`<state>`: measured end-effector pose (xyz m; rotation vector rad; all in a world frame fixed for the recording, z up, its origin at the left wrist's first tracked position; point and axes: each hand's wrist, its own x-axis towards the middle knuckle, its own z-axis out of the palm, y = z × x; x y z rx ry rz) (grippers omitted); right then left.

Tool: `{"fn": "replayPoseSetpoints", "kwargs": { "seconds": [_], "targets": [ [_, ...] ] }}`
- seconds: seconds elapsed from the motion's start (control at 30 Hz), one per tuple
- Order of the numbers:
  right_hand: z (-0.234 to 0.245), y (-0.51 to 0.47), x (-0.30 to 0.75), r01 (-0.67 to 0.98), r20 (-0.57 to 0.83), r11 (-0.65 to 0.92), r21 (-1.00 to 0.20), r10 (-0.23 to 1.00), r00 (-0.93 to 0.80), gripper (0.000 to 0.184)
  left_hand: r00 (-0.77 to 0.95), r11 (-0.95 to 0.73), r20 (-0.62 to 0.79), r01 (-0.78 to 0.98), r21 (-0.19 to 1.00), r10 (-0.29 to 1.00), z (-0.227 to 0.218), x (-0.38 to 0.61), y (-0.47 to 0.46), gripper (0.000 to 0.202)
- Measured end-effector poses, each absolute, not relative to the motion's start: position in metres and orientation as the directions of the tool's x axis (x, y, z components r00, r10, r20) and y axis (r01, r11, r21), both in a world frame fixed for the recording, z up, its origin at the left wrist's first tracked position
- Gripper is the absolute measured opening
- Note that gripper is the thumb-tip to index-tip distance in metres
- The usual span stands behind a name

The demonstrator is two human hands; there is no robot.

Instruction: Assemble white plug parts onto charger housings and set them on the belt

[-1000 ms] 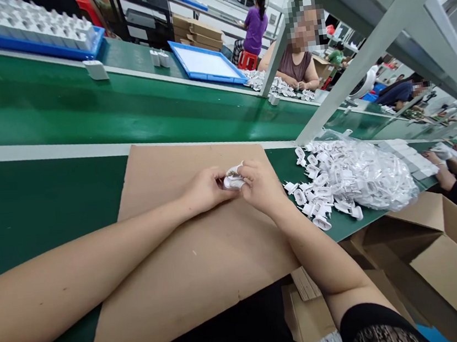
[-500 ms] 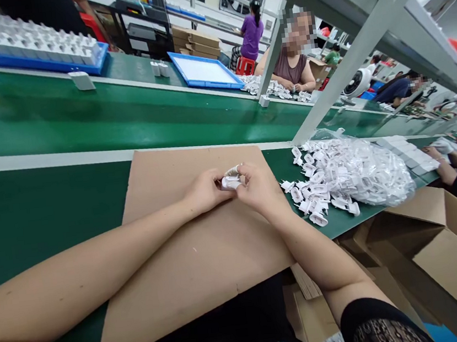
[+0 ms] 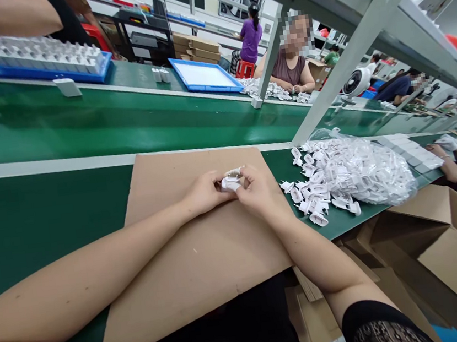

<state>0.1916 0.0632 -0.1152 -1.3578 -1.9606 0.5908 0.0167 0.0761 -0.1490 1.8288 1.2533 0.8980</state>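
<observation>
Both my hands meet over a brown cardboard sheet (image 3: 188, 253) on the green bench. My left hand (image 3: 205, 191) and my right hand (image 3: 256, 188) are both closed in a pinch on one small white plastic plug part (image 3: 230, 182), held just above the cardboard. A strip of pale tape wraps one fingertip of my right hand. To the right of my right hand lies a heap of the same white plug parts (image 3: 349, 175), some loose, most in clear plastic.
A green conveyor belt (image 3: 81, 128) runs behind the cardboard, carrying a blue tray of white parts (image 3: 38, 61) and an empty blue tray (image 3: 204, 75). A grey frame post (image 3: 327, 92) slants up. Open cardboard boxes (image 3: 449, 243) stand lower right. Other people sit across and at right.
My hands stay together on the white part, only shifting slightly. A person's arm has come into view at the top left by the blue tray. The small white block on the belt has moved left.
</observation>
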Motion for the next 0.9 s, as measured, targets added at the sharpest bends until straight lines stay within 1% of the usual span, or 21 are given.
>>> {"fn": "replayPoseSetpoints", "kwargs": {
  "seconds": [0.07, 0.1, 0.2, 0.27, 0.33, 0.4, 0.47, 0.53, 0.6, 0.67, 0.73, 0.8, 0.9],
  "targets": [
    [-0.117, 0.067, 0.197, 0.592, 0.247, 0.359, -0.722, 0.932, -0.265, 0.018, 0.293, -0.239, 0.119, 0.419, 0.876, 0.949, -0.149, 0.016, 0.078, 0.045],
    [-0.117, 0.069, 0.200, 0.583, 0.237, 0.370, -0.723, 0.926, -0.294, 0.022, 0.289, -0.227, 0.110, 0.410, 0.883, 0.951, -0.149, 0.016, 0.079, 0.047],
    [-0.114, 0.076, 0.210, 0.596, 0.272, 0.459, -0.659, 0.884, -0.380, 0.031, 0.261, -0.216, 0.114, 0.406, 0.888, 0.959, -0.149, 0.015, 0.080, 0.050],
    [-0.113, 0.079, 0.214, 0.636, 0.295, 0.494, -0.592, 0.868, -0.399, 0.026, 0.240, -0.221, 0.127, 0.425, 0.878, 0.963, -0.150, 0.015, 0.080, 0.050],
    [-0.112, 0.078, 0.214, 0.698, 0.275, 0.479, -0.533, 0.878, -0.392, 0.019, 0.228, -0.227, 0.136, 0.442, 0.867, 0.964, -0.151, 0.015, 0.081, 0.049],
    [-0.110, 0.074, 0.210, 0.748, 0.254, 0.458, -0.479, 0.889, -0.382, 0.018, 0.221, -0.235, 0.148, 0.443, 0.865, 0.964, -0.152, 0.015, 0.081, 0.047],
    [-0.106, 0.068, 0.205, 0.767, 0.253, 0.449, -0.458, 0.893, -0.372, 0.016, 0.214, -0.230, 0.149, 0.436, 0.870, 0.966, -0.153, 0.016, 0.081, 0.044],
    [-0.101, 0.061, 0.200, 0.764, 0.234, 0.404, -0.503, 0.915, -0.330, 0.014, 0.206, -0.214, 0.135, 0.433, 0.875, 0.969, -0.153, 0.016, 0.081, 0.041],
    [-0.096, 0.056, 0.197, 0.736, 0.170, 0.310, -0.603, 0.950, -0.261, 0.015, 0.209, -0.202, 0.120, 0.434, 0.878, 0.970, -0.152, 0.016, 0.080, 0.040],
    [-0.094, 0.053, 0.196, 0.677, 0.094, 0.212, -0.705, 0.974, -0.207, 0.019, 0.218, -0.207, 0.120, 0.434, 0.877, 0.968, -0.152, 0.017, 0.079, 0.039],
    [-0.094, 0.053, 0.197, 0.604, 0.052, 0.161, -0.781, 0.980, -0.194, 0.022, 0.220, -0.219, 0.132, 0.441, 0.871, 0.967, -0.152, 0.018, 0.078, 0.039],
    [-0.095, 0.054, 0.198, 0.566, 0.054, 0.164, -0.808, 0.977, -0.205, 0.022, 0.219, -0.230, 0.142, 0.461, 0.857, 0.965, -0.152, 0.018, 0.078, 0.038],
    [-0.101, 0.060, 0.200, 0.610, 0.139, 0.236, -0.756, 0.969, -0.202, 0.020, 0.224, -0.244, 0.151, 0.478, 0.843, 0.963, -0.152, 0.017, 0.079, 0.037]
  ]
}}
